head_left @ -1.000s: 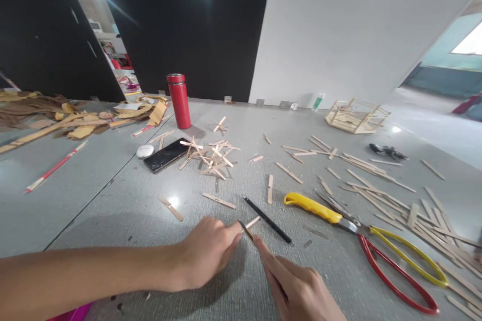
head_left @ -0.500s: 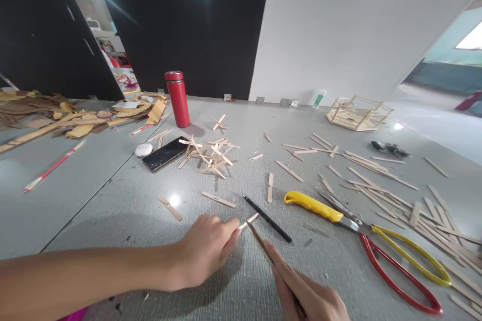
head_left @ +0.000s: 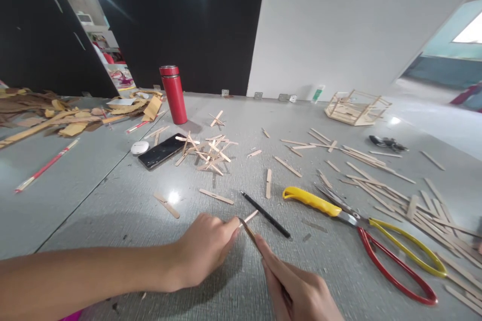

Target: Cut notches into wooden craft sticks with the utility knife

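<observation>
Between thumb and fingers, my left hand pinches a wooden craft stick, whose free end points up and right. My right hand is closed on a thin knife, its forefinger stretched along the back. The blade's tip touches or nearly touches the stick close to my left thumb. Most of the knife's handle is hidden in my palm. Just beyond the stick lies a black pen. Notched sticks lie about: one ahead of my left hand, another past the pen.
To the right lie a yellow-handled cutter, scissors with red and yellow handles, and many loose sticks. Farther back are a stick frame, a red flask, a phone, a white case and cardboard scraps.
The knife drew back toward me along with my right hand, then came forward again to the stick by my left thumb. My left hand keeps its pinch. The view has shifted slightly.
</observation>
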A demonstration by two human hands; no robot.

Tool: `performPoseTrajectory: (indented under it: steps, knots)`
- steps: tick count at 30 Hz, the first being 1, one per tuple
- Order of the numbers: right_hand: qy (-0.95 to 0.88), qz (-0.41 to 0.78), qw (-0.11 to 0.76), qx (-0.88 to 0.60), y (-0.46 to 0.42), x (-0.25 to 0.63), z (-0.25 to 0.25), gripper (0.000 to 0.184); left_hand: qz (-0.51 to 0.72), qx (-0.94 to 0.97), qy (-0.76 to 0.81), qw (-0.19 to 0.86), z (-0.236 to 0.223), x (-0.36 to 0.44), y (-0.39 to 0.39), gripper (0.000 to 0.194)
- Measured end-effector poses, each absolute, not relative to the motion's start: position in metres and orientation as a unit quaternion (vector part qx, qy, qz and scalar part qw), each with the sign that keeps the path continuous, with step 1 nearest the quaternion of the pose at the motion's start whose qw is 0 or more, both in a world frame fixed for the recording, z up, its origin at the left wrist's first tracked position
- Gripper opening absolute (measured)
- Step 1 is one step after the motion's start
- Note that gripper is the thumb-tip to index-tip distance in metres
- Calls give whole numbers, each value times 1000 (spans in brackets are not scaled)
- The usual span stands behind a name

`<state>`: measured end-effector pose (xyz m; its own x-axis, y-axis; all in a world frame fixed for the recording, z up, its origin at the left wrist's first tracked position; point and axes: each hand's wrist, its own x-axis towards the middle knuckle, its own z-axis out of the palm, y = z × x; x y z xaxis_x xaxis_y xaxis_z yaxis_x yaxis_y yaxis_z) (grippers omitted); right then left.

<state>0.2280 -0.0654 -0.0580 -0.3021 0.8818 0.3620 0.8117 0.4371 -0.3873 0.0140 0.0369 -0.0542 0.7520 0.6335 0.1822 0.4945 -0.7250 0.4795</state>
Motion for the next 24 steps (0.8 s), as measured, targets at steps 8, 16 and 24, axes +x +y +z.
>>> performPoseTrajectory:
  steps: [8,16,24]
  knots:
    - [-841,-1,220,-495,-71,237,-70,66,175,913,329,168,-61,17,36,40]
    - [-860,-46,193,-470,-64,236,-66,85,158,926,300,168,-56,15,40,30]
    - [-856,-17,198,-478,-58,236,-64,82,156,928,287,179,-60,12,40,30]
